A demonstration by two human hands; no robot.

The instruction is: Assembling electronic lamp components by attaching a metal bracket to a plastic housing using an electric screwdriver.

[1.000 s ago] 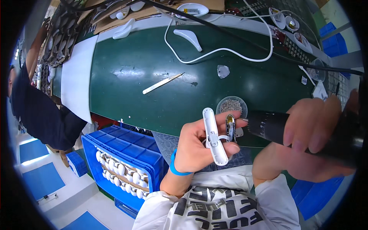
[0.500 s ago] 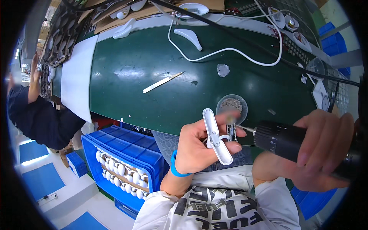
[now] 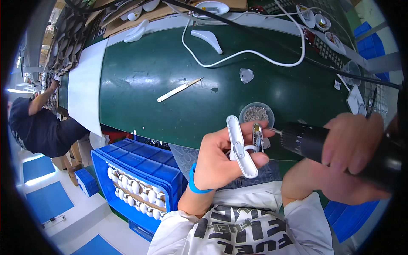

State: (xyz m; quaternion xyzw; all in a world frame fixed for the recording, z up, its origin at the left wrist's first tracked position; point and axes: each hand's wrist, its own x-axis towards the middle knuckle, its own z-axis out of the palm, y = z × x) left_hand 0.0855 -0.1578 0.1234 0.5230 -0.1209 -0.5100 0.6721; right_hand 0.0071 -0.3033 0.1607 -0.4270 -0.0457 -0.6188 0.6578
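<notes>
My left hand [image 3: 221, 159] grips a long white plastic part [image 3: 240, 145] together with a small metal piece [image 3: 257, 137] pinched between thumb and fingers. A black electric screwdriver [image 3: 335, 148] is held in my right hand [image 3: 348, 157], coming in from the right. Its bit tip touches the metal piece. Just beyond my fingers, a small round dish of screws [image 3: 256, 114] sits on the green table [image 3: 170, 85].
A white cable [image 3: 238, 53], a white curved part [image 3: 207, 40] and a thin white stick [image 3: 180, 89] lie on the table. A blue crate of white parts [image 3: 136, 178] stands below the table's left edge. Another person [image 3: 38, 123] works at far left.
The screwdriver and my right hand have shifted left, bringing the bit against the metal piece. My left hand has held the white part almost still.
</notes>
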